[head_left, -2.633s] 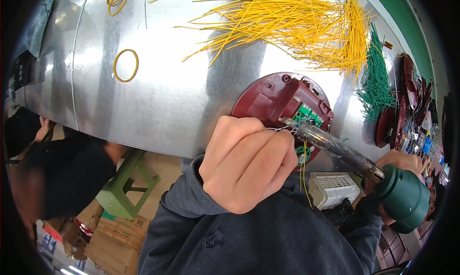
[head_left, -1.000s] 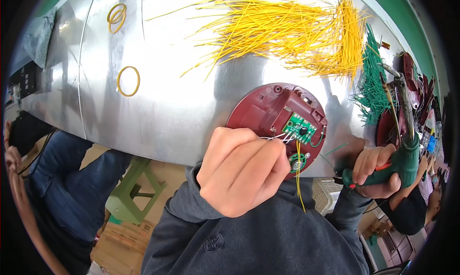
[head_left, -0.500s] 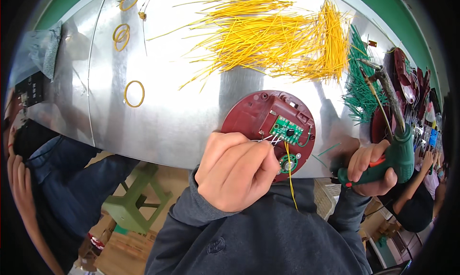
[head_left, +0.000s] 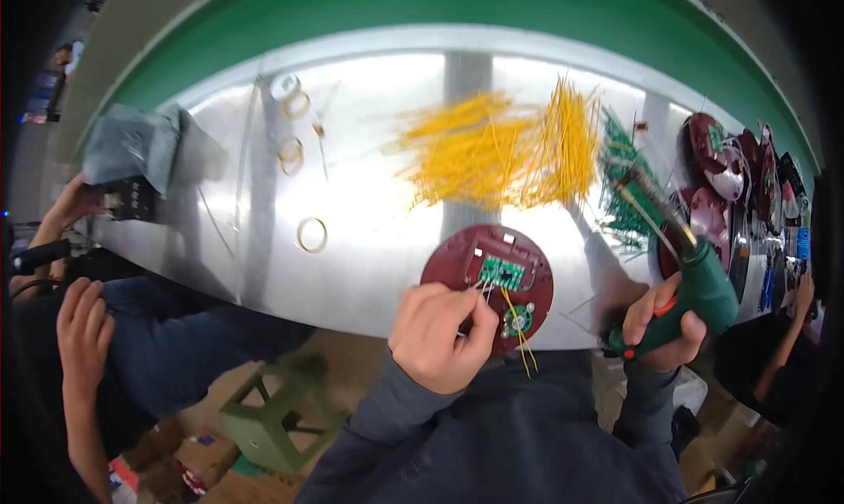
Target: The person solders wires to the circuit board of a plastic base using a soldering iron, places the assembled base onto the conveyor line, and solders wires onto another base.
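My left hand [head_left: 440, 333] is closed in a pinch on thin white wires [head_left: 483, 288], whose ends reach a small green circuit board [head_left: 501, 273]. That board sits inside a round maroon plastic housing [head_left: 444, 256] at the table's near edge. Beside the board is a round green-rimmed part [head_left: 517, 321], and two yellow wires [head_left: 525, 344] hang from the board over the edge. To the right, my right hand [head_left: 658, 328] grips a green soldering gun [head_left: 710, 284] by its handle. Its tip points up and away, apart from the board.
Beyond the housing lie a heap of yellow wires [head_left: 475, 157] and a bundle of green wires [head_left: 626, 196]. More maroon housings [head_left: 706, 144] crowd the right. Yellow rings [head_left: 312, 235] and a grey plastic bag [head_left: 132, 148] are leftward. A green stool [head_left: 264, 416] and neighbouring people flank me.
The view has tilted upward, so the table sits lower in the picture and more of the green wall edge shows. My left hand keeps its pinch; the right still holds the soldering gun.
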### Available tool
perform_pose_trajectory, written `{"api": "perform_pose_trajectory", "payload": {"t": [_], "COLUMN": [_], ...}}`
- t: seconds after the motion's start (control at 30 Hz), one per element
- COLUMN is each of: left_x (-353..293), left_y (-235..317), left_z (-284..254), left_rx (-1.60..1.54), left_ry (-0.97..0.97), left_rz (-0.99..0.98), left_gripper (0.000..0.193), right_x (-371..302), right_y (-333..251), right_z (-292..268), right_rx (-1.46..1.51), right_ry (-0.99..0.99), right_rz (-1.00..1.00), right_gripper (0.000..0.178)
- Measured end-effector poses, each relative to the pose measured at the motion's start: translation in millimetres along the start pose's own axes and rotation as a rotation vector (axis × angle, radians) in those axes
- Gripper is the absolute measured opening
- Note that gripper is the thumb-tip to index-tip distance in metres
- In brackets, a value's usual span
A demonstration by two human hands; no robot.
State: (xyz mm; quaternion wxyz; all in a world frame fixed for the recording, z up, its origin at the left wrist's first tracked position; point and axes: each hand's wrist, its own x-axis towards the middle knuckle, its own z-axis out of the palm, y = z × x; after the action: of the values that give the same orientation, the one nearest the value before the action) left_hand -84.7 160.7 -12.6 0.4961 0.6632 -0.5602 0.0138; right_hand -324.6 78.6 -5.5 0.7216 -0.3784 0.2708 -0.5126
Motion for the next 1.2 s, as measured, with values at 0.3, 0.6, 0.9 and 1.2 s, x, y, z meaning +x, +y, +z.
{"api": "perform_pose_trajectory", "payload": {"t": [0.3,0.6,0.9,1.2], "left_x": [0,50,44,-25], "left_y": [30,157,167,59], "left_z": [-27,-78,-90,2], "left_rx": [0.114,-1.382,-1.834,-0.150], "left_ry": [0.104,0.171,-0.297,-0.246], "left_rz": [0.045,0.379,0.485,0.379], "left_gripper": [0.022,0.046,0.033,0.028], "right_x": [-13,-7,-6,-14], "right_y": [7,13,16,16], "right_z": [-14,-17,-18,-19], "right_rx": [0.041,0.033,0.062,0.031], "right_ry": [0.072,0.137,0.122,0.209], "right_rz": [0.001,-0.095,-0.150,-0.244], "right_gripper": [0.038,0.037,0.033,0.035]}}
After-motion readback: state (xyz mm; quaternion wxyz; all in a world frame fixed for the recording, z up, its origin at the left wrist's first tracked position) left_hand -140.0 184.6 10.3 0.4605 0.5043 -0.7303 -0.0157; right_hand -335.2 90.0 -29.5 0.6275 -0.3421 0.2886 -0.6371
